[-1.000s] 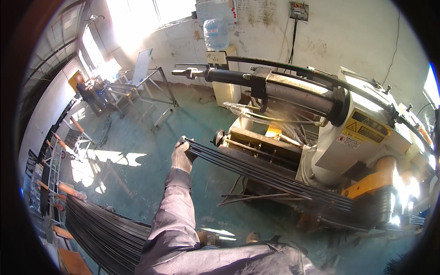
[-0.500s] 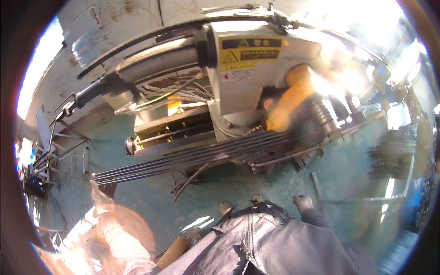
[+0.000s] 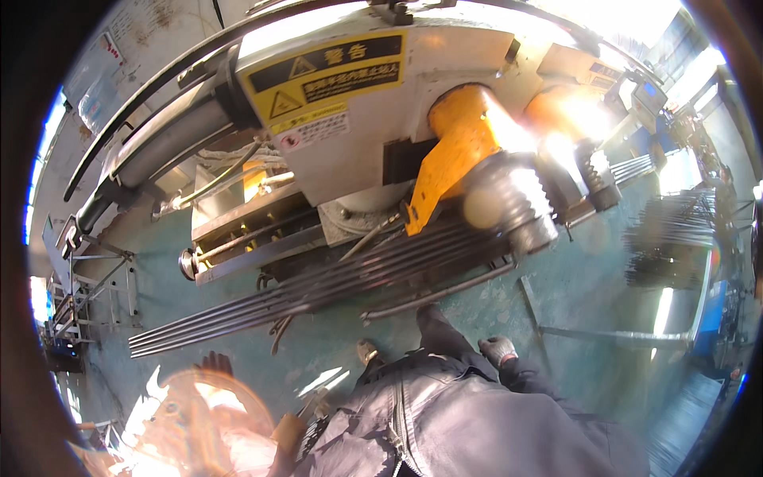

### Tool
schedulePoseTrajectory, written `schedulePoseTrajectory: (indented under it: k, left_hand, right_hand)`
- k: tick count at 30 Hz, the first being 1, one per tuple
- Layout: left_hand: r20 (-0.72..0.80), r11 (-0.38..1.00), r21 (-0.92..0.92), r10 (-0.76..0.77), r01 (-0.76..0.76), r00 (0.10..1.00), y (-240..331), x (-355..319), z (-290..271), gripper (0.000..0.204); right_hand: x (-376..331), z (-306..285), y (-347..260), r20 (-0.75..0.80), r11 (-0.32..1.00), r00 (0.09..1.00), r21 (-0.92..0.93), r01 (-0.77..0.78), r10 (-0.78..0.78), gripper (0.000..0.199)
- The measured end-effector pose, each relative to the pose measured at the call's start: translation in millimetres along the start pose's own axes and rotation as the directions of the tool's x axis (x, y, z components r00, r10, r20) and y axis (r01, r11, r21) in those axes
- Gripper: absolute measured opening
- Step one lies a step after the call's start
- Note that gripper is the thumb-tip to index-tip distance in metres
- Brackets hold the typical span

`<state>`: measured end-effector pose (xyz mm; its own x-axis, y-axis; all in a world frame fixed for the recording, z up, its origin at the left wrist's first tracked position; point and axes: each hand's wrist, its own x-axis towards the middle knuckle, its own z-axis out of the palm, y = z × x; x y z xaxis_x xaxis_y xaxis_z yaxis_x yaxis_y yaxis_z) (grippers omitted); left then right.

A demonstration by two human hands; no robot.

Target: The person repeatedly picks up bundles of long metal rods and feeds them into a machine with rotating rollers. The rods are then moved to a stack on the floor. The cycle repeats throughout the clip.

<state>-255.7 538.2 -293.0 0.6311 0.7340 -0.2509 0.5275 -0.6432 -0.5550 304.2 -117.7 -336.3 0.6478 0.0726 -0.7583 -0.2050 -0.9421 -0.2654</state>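
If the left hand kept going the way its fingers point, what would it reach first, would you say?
Probably the near end of the steel bar bundle: the gloved left hand sits just below it, fingers pointing up toward it, though glare blurs the depth.

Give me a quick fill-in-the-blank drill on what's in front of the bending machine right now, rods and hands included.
1. The bundle of long dark steel rods lies in front of the grey bending machine and passes under its ____ coloured arm.
2. The right hand wears a grey ____.
3. The floor under the rods is painted ____.
4. The right hand holds ____.

Missing words: yellow; glove; green; nothing
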Motion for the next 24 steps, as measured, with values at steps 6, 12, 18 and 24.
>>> schedulePoseTrajectory:
  k: [6, 12, 18, 24]
  left_hand:
    - [-0.24, 0.96, -0.081, 0.244, -0.27, 0.94, 179, 16, -122, 0.025]
    - [0.023, 0.195, -0.98, -0.053, 0.033, 0.998, 286, 27, -256, 0.029]
    - [-0.161, 0.321, -0.937, -0.046, -0.138, 0.986, 316, 36, -237, 0.021]
    - [-0.275, 0.752, -0.548, 0.253, -0.368, 0.927, 340, 35, -178, 0.017]
  right_hand:
    - [102, -67, 25, 0.065, 0.997, 0.998, -0.078, 0.001, 0.004, 0.057]
    - [158, -139, -28, -0.077, 0.941, 0.944, 0.093, 0.326, -0.32, 0.052]
    - [121, -140, -36, -0.119, 0.934, 0.955, 0.209, 0.29, -0.27, 0.051]
    - [57, -90, 70, 0.041, 1.0, 0.999, 0.01, 0.025, -0.025, 0.056]
